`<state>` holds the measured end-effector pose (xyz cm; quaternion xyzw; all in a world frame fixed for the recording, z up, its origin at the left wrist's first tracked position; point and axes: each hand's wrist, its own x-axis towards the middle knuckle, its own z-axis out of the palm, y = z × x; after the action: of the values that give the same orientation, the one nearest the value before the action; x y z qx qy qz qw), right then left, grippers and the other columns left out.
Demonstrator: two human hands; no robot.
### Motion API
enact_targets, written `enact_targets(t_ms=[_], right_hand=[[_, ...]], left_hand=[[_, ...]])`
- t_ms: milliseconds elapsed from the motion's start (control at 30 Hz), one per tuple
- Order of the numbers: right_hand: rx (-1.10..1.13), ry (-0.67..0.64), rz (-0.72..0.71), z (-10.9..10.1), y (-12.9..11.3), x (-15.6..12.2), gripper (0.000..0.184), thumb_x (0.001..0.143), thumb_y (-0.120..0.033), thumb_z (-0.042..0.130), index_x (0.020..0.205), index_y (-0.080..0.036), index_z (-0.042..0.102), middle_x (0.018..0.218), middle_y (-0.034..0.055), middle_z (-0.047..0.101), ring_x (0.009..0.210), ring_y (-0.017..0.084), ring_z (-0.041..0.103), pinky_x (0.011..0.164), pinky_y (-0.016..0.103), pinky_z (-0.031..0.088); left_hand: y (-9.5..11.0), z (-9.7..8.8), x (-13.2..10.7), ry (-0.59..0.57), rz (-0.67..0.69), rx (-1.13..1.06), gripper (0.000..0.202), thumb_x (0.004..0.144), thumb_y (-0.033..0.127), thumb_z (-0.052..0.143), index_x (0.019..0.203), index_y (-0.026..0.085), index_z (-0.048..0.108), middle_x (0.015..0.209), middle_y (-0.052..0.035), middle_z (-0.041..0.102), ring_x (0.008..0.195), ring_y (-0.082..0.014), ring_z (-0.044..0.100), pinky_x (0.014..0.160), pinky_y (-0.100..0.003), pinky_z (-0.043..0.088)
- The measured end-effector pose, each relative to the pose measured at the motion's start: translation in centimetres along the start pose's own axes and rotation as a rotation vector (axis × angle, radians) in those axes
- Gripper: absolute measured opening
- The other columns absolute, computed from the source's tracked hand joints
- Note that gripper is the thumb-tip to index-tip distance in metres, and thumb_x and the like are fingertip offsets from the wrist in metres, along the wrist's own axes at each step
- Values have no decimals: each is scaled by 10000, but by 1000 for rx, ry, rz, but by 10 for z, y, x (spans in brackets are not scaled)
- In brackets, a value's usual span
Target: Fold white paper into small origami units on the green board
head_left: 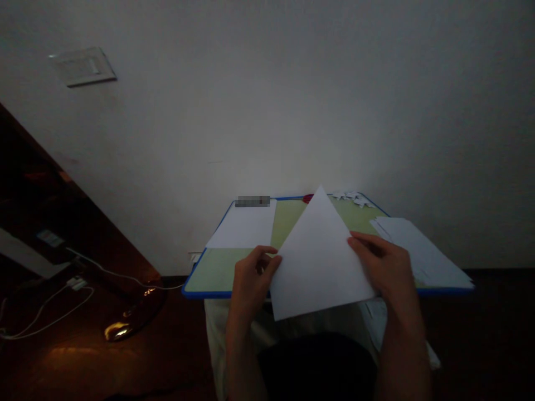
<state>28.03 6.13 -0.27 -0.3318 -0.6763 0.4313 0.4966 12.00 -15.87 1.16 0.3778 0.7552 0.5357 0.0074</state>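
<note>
Left hand [252, 278] pinches paper triangle [320, 262] at 9 o'clock edge; right hand [382, 266], fingers together on top, grips 3 o'clock edge, likely keeping fold aligned.

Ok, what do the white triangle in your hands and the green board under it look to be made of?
Triangle: thin white paper, matte; its edges are crisp and straight, and the left hand pinches it at one edge. Board: a smooth pale-green top, likely laminate or plastic, with a blue rim that looks like plastic; the dim light leaves this open.
</note>
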Motion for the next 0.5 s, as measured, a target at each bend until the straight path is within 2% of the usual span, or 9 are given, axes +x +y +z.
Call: enact_targets(t_ms=[133,233,400,500], right_hand=[[-137,-116,22,15,13,13,338,711,-407,723,898,-144,821,850,116,799,765,264,736,729,367,575],[-250,-212,1,23,23,21,318,743,-389,691,909,-148,815,856,110,799,774,260,736,760,364,565],[-448,-319,-36,28,38,30,280,821,-334,665,968,-138,801,916,118,790,826,256,732,805,361,543],[-624,-310,-150,31,32,34,322,866,-361,662,1045,-124,787,1020,157,755,894,286,710,856,406,523]], left_hand=[[-25,8,7,81,100,239,94,890,233,652,948,196,715,903,-45,733,819,-207,646,787,-361,507],[-39,7,0,8,265,390,127,927,205,615,945,199,740,1002,-67,739,955,-245,628,893,-421,500],[-40,5,-19,-70,368,646,226,1001,276,553,1116,216,738,1164,-75,728,1037,-283,594,872,-474,477],[-36,8,-23,-74,369,732,243,1013,284,535,1145,213,726,1215,-68,716,1061,-295,584,857,-483,459]])
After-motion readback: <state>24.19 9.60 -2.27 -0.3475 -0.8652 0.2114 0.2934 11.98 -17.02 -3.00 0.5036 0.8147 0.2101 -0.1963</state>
